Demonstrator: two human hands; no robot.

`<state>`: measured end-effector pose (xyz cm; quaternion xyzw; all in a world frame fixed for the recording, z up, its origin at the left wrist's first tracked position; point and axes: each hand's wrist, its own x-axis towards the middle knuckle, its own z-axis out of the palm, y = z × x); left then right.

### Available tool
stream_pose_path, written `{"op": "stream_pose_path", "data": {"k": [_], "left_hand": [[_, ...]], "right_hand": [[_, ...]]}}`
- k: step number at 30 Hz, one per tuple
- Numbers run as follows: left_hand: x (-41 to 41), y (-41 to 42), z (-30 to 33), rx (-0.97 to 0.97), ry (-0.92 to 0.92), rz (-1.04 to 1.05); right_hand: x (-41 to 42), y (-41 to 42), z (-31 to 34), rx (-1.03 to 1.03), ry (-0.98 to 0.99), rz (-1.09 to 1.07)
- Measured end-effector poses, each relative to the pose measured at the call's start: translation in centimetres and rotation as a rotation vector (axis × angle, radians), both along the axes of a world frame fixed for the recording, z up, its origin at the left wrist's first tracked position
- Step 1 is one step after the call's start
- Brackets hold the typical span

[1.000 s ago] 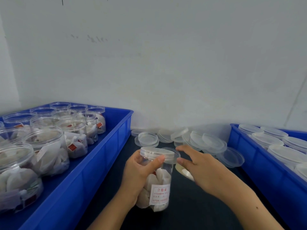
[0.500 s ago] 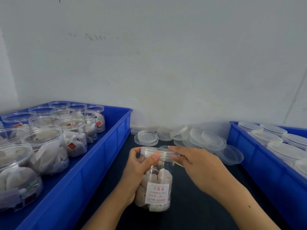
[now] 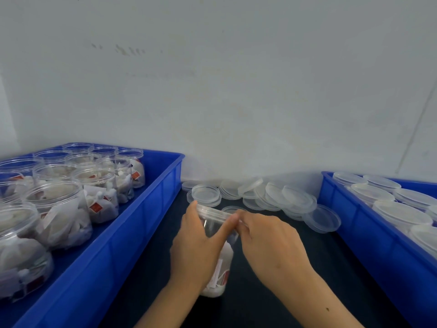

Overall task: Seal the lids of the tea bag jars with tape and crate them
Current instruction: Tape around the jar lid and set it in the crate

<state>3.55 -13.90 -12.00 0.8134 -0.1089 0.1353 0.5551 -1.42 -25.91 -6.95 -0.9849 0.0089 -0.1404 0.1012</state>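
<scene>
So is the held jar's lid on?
On: the lid caps the jar, gripped by the left hand; right hand at its rim.

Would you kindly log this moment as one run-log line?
left hand grips jar | right hand at lid rim | tape unseen | not crated

Your left hand (image 3: 196, 247) and right hand (image 3: 272, 245) are both bare: no gloves, no rings on the fingers that show, no watch or band at either wrist. Both forearms are uncovered too, with no sleeve edge in view back from either hand to the bottom of the picture. On your right forearm, well behind the hand, sits one small dark mark. Your left thumb's nail is short and unpainted. The rest of you is out of view.
</scene>
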Motion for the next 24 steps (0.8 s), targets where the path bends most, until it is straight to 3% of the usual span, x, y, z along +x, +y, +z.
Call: {"op": "stream_pose_path", "data": {"k": [5, 13, 16, 24], "left_hand": [[0.9, 0.9, -0.4, -0.127, 0.115, -0.043], [1.2, 1.0, -0.5, -0.308, 0.166, -0.08], [1.4, 1.4, -0.2, -0.417, 0.212, -0.098], [1.3, 1.1, -0.1, -0.525, 0.376, -0.324]], "right_hand": [[-0.4, 0.2, 0.3, 0.096, 0.027, 0.033], [0.1, -2.1, 1.0, 0.361, 0.278, 0.03], [0.3, -3.0, 1.3, 0.41, 0.234, 0.065], [0.3, -3.9, 1.3, 0.212, 0.134, 0.007]]}}
